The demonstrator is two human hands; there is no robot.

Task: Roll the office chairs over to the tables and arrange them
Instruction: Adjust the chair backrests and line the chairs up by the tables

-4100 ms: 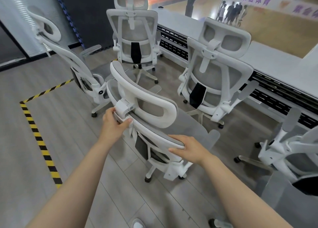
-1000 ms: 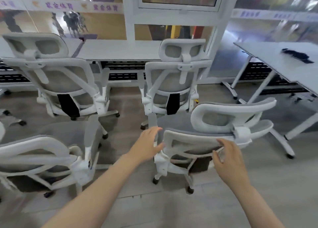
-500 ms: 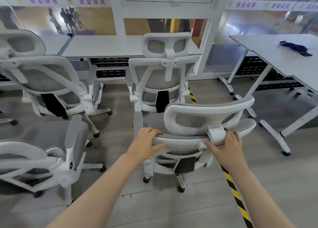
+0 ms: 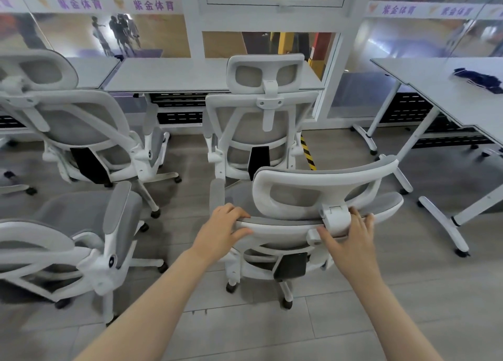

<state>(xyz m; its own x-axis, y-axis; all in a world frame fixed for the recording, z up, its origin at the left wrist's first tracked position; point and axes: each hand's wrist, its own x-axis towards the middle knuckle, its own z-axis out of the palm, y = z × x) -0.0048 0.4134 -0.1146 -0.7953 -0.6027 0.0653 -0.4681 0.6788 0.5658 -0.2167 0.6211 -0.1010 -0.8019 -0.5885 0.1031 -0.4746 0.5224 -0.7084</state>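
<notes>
A white office chair [image 4: 313, 194] with grey mesh stands right in front of me, its back towards me. My left hand [image 4: 221, 231] grips the top edge of its backrest at the left. My right hand [image 4: 349, 241] grips the backrest beside the white headrest bracket. Straight beyond it, another white chair [image 4: 261, 126] faces the long white table [image 4: 174, 74] by the glass wall. A second white table [image 4: 446, 94] stands at the right.
Two more white chairs stand to the left, one near [image 4: 76, 241] and one farther back [image 4: 70, 123]. A dark bundle [image 4: 479, 79] lies on the right table. Yellow-black floor tape [image 4: 307, 151] shows between the chairs. The right table's wheeled legs [image 4: 441, 224] stand close to the held chair.
A second ago my hands were reaching for the chair; both now grip its backrest. The view has shifted and the chair sits nearer the table on the right.
</notes>
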